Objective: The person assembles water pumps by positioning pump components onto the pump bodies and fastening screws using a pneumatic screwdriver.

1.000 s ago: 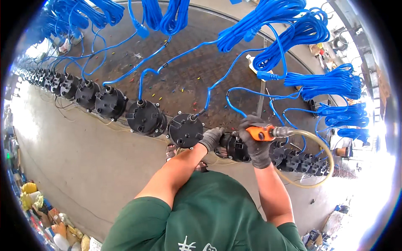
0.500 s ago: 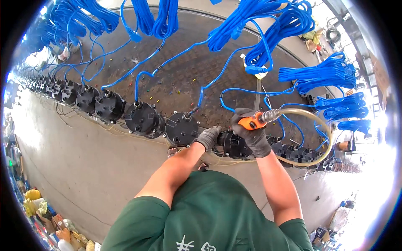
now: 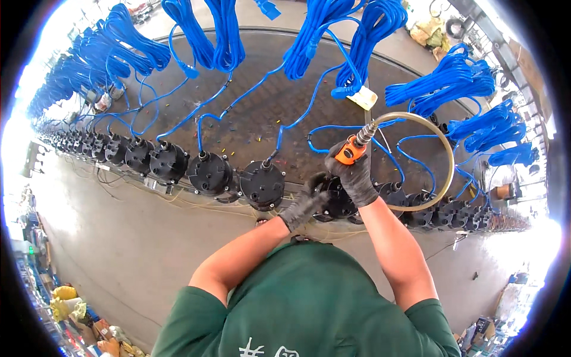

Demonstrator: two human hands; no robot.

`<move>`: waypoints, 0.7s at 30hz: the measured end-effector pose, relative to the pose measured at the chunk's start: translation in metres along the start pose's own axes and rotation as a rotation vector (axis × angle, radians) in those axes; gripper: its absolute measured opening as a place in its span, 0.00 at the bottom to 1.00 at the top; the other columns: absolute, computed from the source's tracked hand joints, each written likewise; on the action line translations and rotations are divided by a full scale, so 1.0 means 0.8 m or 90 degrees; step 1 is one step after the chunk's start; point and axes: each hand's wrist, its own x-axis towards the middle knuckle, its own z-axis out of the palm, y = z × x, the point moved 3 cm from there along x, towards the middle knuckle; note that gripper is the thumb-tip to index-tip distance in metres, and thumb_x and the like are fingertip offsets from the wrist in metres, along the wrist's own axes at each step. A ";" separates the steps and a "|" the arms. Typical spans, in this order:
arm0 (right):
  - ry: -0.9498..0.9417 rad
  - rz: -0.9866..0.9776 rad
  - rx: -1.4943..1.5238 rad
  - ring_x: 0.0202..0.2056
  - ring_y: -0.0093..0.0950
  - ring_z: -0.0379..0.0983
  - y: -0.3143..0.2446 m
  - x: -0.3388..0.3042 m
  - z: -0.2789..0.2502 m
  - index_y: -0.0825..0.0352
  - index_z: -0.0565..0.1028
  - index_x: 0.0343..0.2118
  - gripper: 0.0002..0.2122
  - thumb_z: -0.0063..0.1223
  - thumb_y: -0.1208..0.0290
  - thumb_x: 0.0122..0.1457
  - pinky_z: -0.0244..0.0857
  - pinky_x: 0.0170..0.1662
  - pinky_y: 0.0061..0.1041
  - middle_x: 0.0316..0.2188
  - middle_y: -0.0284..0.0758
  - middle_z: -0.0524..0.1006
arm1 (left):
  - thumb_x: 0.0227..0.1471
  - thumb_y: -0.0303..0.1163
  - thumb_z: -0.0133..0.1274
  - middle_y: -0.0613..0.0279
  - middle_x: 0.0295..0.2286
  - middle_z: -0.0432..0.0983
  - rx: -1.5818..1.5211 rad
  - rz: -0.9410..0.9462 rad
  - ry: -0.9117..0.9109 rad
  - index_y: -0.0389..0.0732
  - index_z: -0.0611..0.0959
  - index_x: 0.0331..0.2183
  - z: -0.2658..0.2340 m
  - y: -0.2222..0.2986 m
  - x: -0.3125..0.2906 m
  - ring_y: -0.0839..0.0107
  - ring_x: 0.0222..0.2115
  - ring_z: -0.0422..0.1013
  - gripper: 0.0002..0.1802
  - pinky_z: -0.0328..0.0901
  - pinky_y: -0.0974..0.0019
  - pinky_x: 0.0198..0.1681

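Note:
My right hand (image 3: 355, 180), in a dark grey glove, is wrapped round an orange air tool (image 3: 351, 152) over a black round housing (image 3: 339, 203). A metal coupling (image 3: 366, 132) joins the tool to a clear yellowish hose (image 3: 450, 156), which loops to the right. The tool's lower end is hidden by the hand and housing. My left hand (image 3: 304, 206), also gloved, is at the housing's left side, with fingers bent against its edge; their tips are partly hidden. To the left stands another black housing (image 3: 262, 185) with a blue cable (image 3: 310, 107) coming from its top.
More black housings (image 3: 209, 174) stand in a curved row along the edge of a dark table (image 3: 250, 98). Coiled blue cables (image 3: 440, 80) hang or lie beyond. Small coloured bits are scattered on the tabletop. A pale yellow label (image 3: 363, 97) is near one plug. Bags and boxes line the floor's edges.
The view has shifted a little. My right hand has tilted the orange tool more upright, and its hose loop stands higher. My left hand has turned and its fingers bend closer to the housing.

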 end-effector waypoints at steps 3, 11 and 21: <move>0.009 0.002 0.004 0.35 0.20 0.75 -0.002 -0.005 0.006 0.63 0.77 0.38 0.12 0.67 0.80 0.52 0.72 0.40 0.24 0.33 0.27 0.79 | 0.49 0.27 0.65 0.56 0.60 0.66 0.034 -0.040 0.000 0.41 0.60 0.66 0.037 0.031 0.006 0.62 0.62 0.60 0.47 0.55 0.57 0.67; 0.053 -0.001 0.002 0.34 0.21 0.76 0.012 0.005 0.003 0.62 0.74 0.41 0.16 0.67 0.80 0.49 0.73 0.38 0.23 0.34 0.26 0.78 | 0.43 0.26 0.73 0.61 0.57 0.71 -0.127 -0.098 -0.104 0.40 0.64 0.64 0.043 0.056 0.035 0.64 0.59 0.66 0.51 0.59 0.57 0.65; -0.092 0.000 0.015 0.36 0.20 0.75 0.004 0.015 -0.023 0.61 0.75 0.39 0.18 0.72 0.76 0.47 0.73 0.41 0.25 0.34 0.25 0.78 | 0.42 0.18 0.68 0.59 0.55 0.72 -0.014 -0.162 -0.105 0.40 0.65 0.63 0.039 0.075 0.044 0.65 0.57 0.67 0.48 0.60 0.58 0.64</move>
